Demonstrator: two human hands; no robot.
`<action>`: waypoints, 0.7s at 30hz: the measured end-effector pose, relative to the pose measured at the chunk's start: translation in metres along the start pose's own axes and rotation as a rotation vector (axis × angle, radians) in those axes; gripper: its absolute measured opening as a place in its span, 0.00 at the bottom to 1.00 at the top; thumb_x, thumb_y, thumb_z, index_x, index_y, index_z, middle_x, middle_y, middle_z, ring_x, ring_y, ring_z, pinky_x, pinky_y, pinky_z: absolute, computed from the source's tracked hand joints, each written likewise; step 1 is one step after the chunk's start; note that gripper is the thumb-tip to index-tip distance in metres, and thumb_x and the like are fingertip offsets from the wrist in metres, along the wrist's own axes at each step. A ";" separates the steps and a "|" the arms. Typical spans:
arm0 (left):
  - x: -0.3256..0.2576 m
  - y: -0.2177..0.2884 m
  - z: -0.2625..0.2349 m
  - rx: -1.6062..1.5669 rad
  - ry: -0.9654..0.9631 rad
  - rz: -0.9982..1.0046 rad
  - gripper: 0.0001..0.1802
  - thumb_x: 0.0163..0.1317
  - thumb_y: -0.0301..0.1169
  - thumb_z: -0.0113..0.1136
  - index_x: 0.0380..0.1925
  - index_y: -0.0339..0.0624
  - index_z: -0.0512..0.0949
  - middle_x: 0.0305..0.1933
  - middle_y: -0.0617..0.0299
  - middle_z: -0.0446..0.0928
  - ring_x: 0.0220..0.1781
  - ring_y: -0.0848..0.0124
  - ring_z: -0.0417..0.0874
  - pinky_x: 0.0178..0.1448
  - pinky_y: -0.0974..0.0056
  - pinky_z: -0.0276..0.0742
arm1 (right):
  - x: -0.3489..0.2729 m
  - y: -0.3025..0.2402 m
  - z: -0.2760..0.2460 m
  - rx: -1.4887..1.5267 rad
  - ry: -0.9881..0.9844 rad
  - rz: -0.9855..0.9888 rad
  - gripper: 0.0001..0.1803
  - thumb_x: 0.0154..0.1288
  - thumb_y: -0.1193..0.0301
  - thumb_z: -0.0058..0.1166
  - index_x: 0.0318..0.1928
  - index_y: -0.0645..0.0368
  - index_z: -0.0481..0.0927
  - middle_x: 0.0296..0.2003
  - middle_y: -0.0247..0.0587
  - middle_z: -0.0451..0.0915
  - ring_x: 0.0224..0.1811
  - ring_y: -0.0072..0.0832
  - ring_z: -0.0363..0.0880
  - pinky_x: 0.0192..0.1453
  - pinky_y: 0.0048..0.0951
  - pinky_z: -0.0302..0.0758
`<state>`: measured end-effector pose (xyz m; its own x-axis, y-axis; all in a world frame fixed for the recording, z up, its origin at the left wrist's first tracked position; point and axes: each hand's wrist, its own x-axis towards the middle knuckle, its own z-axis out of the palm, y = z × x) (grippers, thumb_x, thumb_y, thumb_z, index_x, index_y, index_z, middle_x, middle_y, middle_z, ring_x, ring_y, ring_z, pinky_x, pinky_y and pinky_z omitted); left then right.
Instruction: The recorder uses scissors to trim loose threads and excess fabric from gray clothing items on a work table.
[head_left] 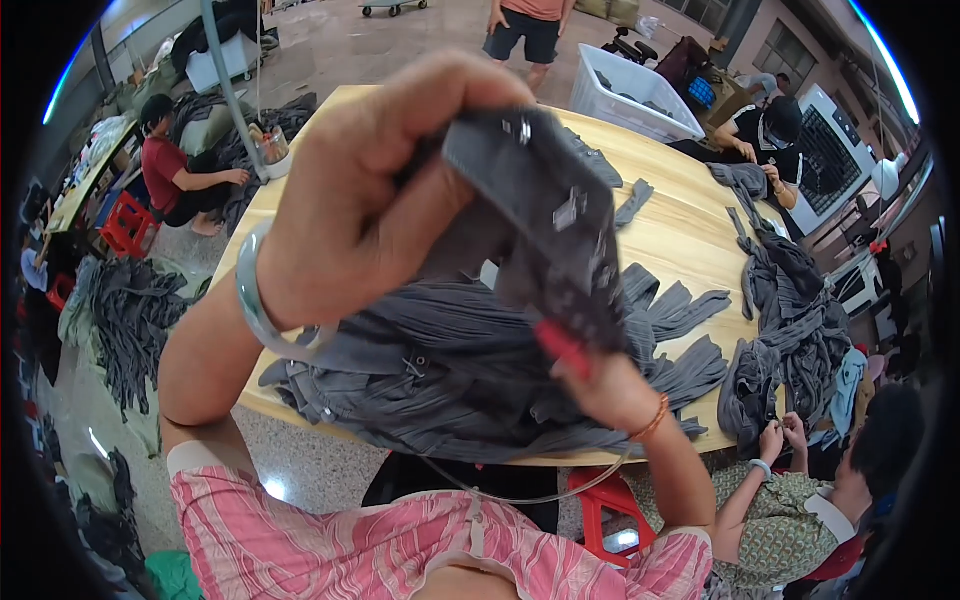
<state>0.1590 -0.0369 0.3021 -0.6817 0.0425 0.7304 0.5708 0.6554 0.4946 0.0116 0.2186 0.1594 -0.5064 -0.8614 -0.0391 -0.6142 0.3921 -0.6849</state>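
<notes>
Close to the camera, my left hand (335,205) is raised, its thumb and fingers pinching the upper edge of a dark grey garment (540,190). Small shiny spots, perhaps studs or buttons, dot the cloth, which hangs down toward my right hand (612,392). That hand is closed at the garment's lower end around a small red object (563,348); blur hides its kind. Beneath both hands, a heap of dark grey garments (450,345) covers the near part of a pale wooden table (690,265).
A white plastic bin (635,118) stands beyond the table. At right, one co-worker (790,515) handles cloth beside another garment pile (790,300); a second (765,130) works at the far right corner. A red stool (605,510) is near my right side. Another person (170,165) sits at left.
</notes>
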 end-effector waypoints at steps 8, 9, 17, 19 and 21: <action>0.003 -0.089 0.028 -0.153 -0.022 -0.182 0.16 0.64 0.15 0.51 0.52 0.34 0.72 0.45 0.64 0.76 0.48 0.80 0.73 0.56 0.73 0.71 | 0.026 0.098 -0.079 -0.134 0.490 0.129 0.11 0.65 0.75 0.53 0.47 0.67 0.79 0.43 0.59 0.82 0.48 0.51 0.81 0.53 0.43 0.76; -0.008 -0.104 0.035 -0.335 -0.098 -0.322 0.16 0.64 0.16 0.52 0.52 0.34 0.72 0.46 0.64 0.76 0.50 0.79 0.74 0.56 0.71 0.71 | 0.018 0.111 -0.075 -0.201 0.524 0.146 0.12 0.63 0.79 0.51 0.46 0.67 0.80 0.42 0.61 0.82 0.48 0.54 0.80 0.52 0.45 0.76; -0.101 -0.323 0.045 0.203 -0.296 -0.994 0.27 0.57 0.44 0.69 0.50 0.34 0.79 0.49 0.51 0.80 0.52 0.61 0.80 0.57 0.60 0.76 | -0.026 0.135 0.003 -0.519 0.036 0.139 0.30 0.65 0.64 0.49 0.68 0.55 0.68 0.69 0.47 0.65 0.73 0.46 0.59 0.76 0.49 0.54; -0.117 -0.362 0.054 0.675 -0.415 -0.954 0.32 0.50 0.50 0.72 0.46 0.35 0.80 0.44 0.46 0.81 0.50 0.51 0.82 0.58 0.56 0.76 | -0.028 0.130 0.003 -0.476 0.060 0.160 0.29 0.67 0.62 0.48 0.68 0.55 0.68 0.69 0.47 0.66 0.73 0.46 0.60 0.76 0.49 0.54; -0.115 -0.388 0.054 0.634 -0.631 -1.004 0.28 0.47 0.49 0.73 0.39 0.36 0.82 0.36 0.45 0.83 0.44 0.51 0.84 0.51 0.55 0.78 | -0.026 0.132 0.003 -0.465 0.070 0.170 0.29 0.68 0.62 0.47 0.67 0.55 0.68 0.68 0.47 0.67 0.72 0.47 0.60 0.76 0.49 0.54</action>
<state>-0.0083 -0.2554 0.0011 -0.8683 -0.4334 -0.2415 -0.4879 0.8341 0.2575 -0.0553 0.2917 0.0678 -0.6521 -0.7556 -0.0624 -0.7165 0.6411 -0.2752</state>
